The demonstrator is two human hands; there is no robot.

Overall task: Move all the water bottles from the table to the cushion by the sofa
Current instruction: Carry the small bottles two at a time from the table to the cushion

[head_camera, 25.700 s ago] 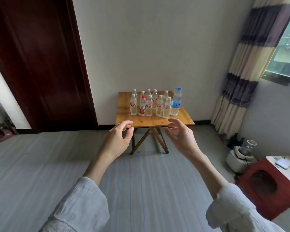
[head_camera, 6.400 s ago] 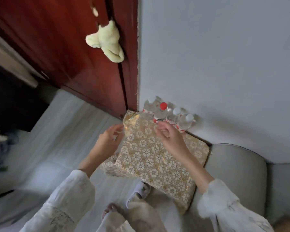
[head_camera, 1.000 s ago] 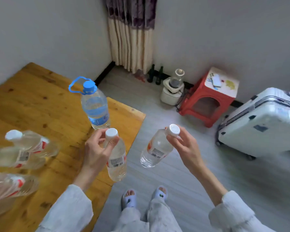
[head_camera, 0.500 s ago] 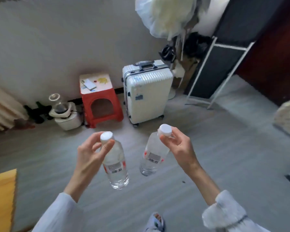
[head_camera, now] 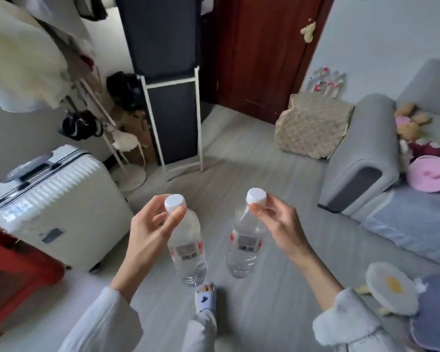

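My left hand (head_camera: 150,232) grips a clear water bottle (head_camera: 188,252) by its white cap, and the bottle hangs upright above the floor. My right hand (head_camera: 277,224) holds a second clear water bottle (head_camera: 243,246) the same way, slightly tilted. Far ahead on the right, a gold patterned cushion (head_camera: 313,124) lies on the floor against the grey sofa (head_camera: 361,153). Several bottles (head_camera: 327,82) stand at the cushion's far edge by the wall. The table is out of view.
A white suitcase (head_camera: 54,204) stands at the left, with a red stool (head_camera: 13,270) in front of it. A dark standing panel with a white frame (head_camera: 173,118) and a clothes rack are behind. Plush toys (head_camera: 427,158) lie on the sofa. Grey floor stretches toward the cushion.
The view has swung right from the table and suitcase toward the sofa and cushion. Both hands still carry their bottles by the caps in front of me.
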